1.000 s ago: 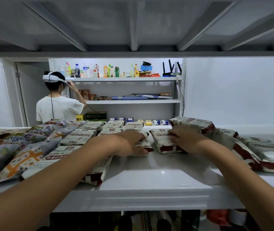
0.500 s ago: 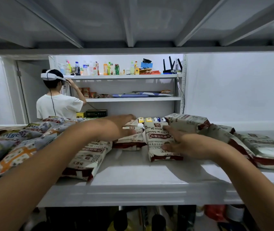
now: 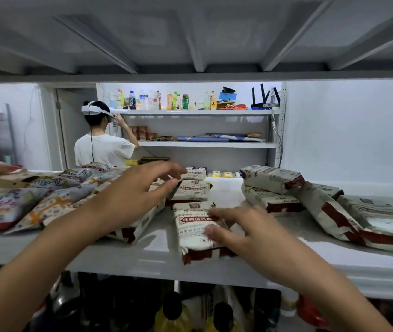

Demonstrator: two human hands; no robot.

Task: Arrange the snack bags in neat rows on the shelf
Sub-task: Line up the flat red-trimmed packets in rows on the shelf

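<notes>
A white shelf carries many cream-and-red snack bags. One bag lies lengthwise near the front edge in the middle. My right hand rests on its right side with fingers spread, not gripping. Behind it another bag lies in line. My left hand hovers open above the bags to the left, fingers pointing at that rear bag. A row of the same bags runs under my left forearm. More bags are stacked and leaning at the right.
Colourful snack bags are piled at the left of the shelf. A low shelf board hangs overhead. Beyond stands a person in a white shirt at another rack with bottles. Bottles sit below the shelf.
My right hand has drawn the middle bag toward the front edge and loosened its hold. My left hand has lifted off the bags and opened.
</notes>
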